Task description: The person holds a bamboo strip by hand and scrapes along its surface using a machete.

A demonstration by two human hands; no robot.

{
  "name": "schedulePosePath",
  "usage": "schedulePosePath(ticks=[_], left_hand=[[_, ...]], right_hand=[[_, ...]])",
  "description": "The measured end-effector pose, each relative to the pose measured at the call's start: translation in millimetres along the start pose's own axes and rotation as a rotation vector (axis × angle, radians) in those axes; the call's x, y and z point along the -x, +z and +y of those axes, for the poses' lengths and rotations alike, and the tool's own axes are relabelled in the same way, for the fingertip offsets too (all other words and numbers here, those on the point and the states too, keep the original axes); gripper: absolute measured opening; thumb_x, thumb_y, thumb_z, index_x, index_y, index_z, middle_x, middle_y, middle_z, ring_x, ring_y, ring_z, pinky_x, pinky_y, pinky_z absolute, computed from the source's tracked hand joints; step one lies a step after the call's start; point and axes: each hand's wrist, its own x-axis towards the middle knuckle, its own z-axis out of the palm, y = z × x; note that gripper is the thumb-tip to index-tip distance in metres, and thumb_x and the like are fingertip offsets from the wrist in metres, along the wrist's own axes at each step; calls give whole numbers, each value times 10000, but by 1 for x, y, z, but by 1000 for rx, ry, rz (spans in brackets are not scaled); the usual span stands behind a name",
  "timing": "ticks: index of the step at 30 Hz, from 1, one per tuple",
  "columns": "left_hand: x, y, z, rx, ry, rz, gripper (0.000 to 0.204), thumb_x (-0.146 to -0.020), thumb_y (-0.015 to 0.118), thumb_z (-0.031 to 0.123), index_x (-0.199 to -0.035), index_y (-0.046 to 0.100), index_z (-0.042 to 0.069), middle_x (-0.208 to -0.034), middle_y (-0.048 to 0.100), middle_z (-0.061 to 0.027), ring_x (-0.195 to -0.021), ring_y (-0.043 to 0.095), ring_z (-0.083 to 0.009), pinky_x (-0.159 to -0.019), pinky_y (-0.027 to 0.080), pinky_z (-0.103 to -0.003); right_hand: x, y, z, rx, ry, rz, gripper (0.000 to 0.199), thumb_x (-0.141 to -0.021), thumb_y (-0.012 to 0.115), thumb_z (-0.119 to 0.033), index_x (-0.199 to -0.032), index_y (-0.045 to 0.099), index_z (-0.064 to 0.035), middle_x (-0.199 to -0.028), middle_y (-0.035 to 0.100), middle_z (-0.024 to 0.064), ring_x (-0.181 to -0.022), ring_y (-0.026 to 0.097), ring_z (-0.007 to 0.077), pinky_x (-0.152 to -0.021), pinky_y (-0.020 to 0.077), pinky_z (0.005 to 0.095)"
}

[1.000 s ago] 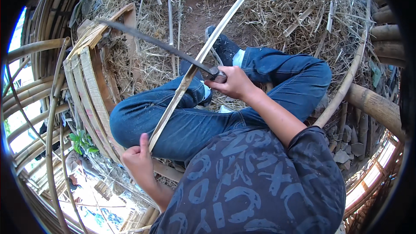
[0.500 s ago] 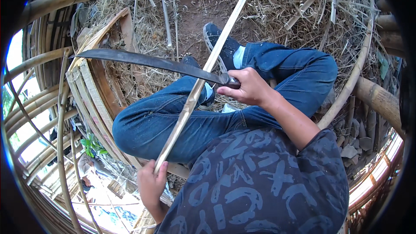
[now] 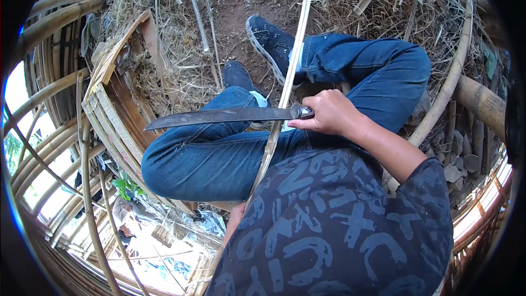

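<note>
My right hand (image 3: 329, 112) is closed round the handle of a machete (image 3: 219, 116), whose long dark blade points left above my lap. The blade lies across a pale split bamboo strip (image 3: 296, 49), touching or nearly touching it close to the handle. The strip slants from the far edge down to my left side, with a rough knot below the blade. At its near end my left hand (image 3: 235, 220) is closed on it, partly hidden behind my dark patterned shirt.
My legs in blue jeans (image 3: 203, 170) are bent under the strip. A wooden frame of slats (image 3: 112, 120) stands at the left. Shavings and dry straw (image 3: 350, 0) cover the ground ahead. Bamboo poles (image 3: 479, 101) curve round both sides, with stone pieces (image 3: 455, 172) at the right.
My left hand has drawn the strip's near end back and right, toward my side, so the strip stands steeper. The machete has shifted right and nearer, and its blade is more level.
</note>
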Motion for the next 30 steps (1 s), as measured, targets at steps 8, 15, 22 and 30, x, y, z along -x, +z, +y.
schedulePosePath(ticks=[8, 15, 22, 30], left_hand=[[-12, 0, -11, -23, 59, 33, 425, -945, 587, 335, -836, 645, -71, -538, 545, -128, -523, 518, -156, -557, 435, -331], [-15, 0, -25, -5, 70, 47, 428, -945, 588, 336, -829, 643, -72, -537, 545, -128, -522, 518, -155, -556, 435, -331], [-17, 4, -25, 14, 70, 54, 430, -944, 589, 336, -823, 642, -73, -535, 544, -128, -522, 518, -155, -556, 435, -330], [-20, 7, -27, 14, 67, 76, 433, -944, 591, 337, -816, 640, -74, -534, 544, -128, -521, 518, -154, -555, 435, -330]], right_hand=[[-22, -15, 54, 42, 122, 132, 699, -771, 552, -735, -643, 644, -54, -599, 621, 182, -615, 651, 365, -601, 530, 454], [-11, -2, 7, 50, 21, 84, 620, -797, 605, -638, -675, 636, -31, -597, 603, 193, -617, 624, 396, -591, 503, 463], [-14, -15, 68, 289, 36, 180, 696, -728, 544, -771, -624, 625, -88, -560, 603, 139, -570, 637, 339, -519, 501, 433], [4, -3, 56, 258, 50, 290, 661, -744, 595, -717, -625, 597, -67, -567, 601, 156, -569, 630, 359, -537, 505, 453]])
